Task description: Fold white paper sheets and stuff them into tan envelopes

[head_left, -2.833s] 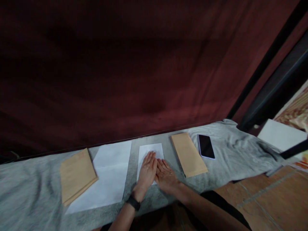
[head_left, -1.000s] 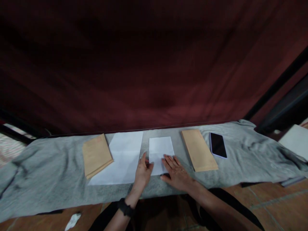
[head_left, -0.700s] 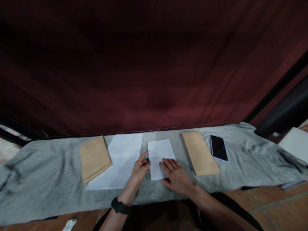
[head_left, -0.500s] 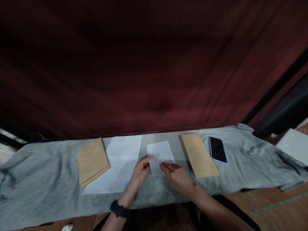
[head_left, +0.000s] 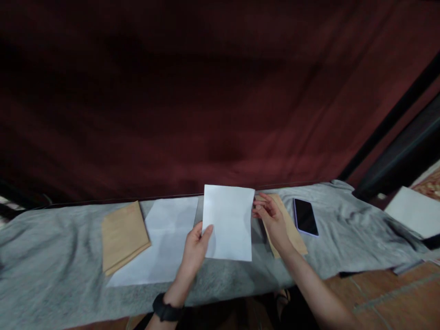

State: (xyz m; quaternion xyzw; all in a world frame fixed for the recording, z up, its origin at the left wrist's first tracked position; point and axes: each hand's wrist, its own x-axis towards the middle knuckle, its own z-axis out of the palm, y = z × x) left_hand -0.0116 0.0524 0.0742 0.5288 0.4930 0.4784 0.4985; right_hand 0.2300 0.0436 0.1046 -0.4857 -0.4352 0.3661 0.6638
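A folded sheet of white paper (head_left: 228, 220) is raised above the grey cloth, its face turned up toward me. My left hand (head_left: 195, 245) is closed on its lower left edge, thumb on top and fingers behind. At the sheet's right edge, my right hand (head_left: 273, 217) has its fingers bent and apart, the tips beside or just touching the paper. Below that hand lies a brown envelope (head_left: 292, 231), partly covered by it. Left of my left hand, a larger white sheet (head_left: 154, 247) lies on the cloth.
Several brown envelopes (head_left: 125, 236) lie stacked at the left, overlapping the larger sheet. A phone (head_left: 305, 217) with a purple edge lies at the right. The grey cloth (head_left: 360, 229) is wrinkled toward its right end. A dark red curtain (head_left: 220, 114) hangs behind.
The folded paper has risen from the cloth in my left hand and now shows a larger face. My right hand has moved from its surface to its right edge, over the brown envelope.
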